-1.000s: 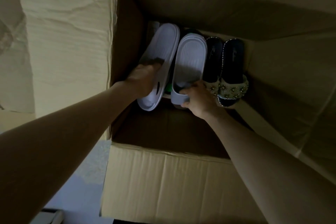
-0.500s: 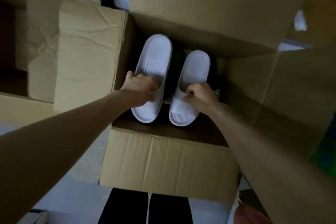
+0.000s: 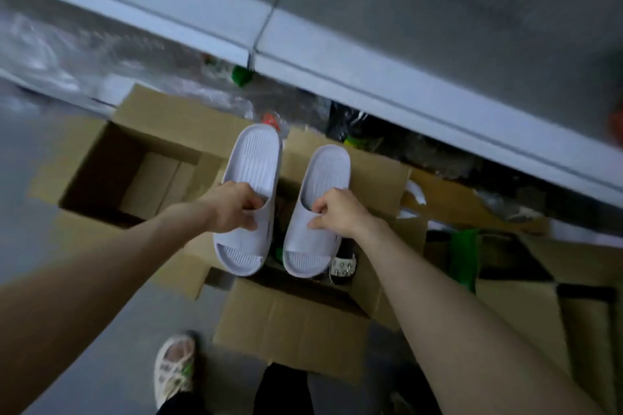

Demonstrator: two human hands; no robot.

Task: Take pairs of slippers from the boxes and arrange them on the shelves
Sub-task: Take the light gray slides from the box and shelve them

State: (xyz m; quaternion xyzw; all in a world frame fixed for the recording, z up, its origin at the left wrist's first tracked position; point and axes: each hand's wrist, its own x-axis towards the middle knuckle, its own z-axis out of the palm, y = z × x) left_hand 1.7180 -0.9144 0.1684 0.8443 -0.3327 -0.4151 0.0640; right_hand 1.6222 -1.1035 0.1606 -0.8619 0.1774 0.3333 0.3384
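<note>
Pale slipper pair, held above the open box (image 3: 293, 323). My left hand (image 3: 236, 209) curls round the strap of the left slipper (image 3: 253, 162); my right hand (image 3: 340, 216) grips the right slipper (image 3: 325, 175) likewise. Step: carrying. Next, I judge: level, paired placement on the shelf (image 3: 337, 67).

Arms outstretched, left hand (image 3: 236, 210) and right hand (image 3: 338, 216) in curled grips.

The left hand (image 3: 236, 209) grips one white slipper (image 3: 251, 199) by its strap and the right hand (image 3: 337, 216) grips the other (image 3: 320, 209), both above an open cardboard box (image 3: 293, 323). A grey shelf (image 3: 337, 54) runs across the far side.
</note>
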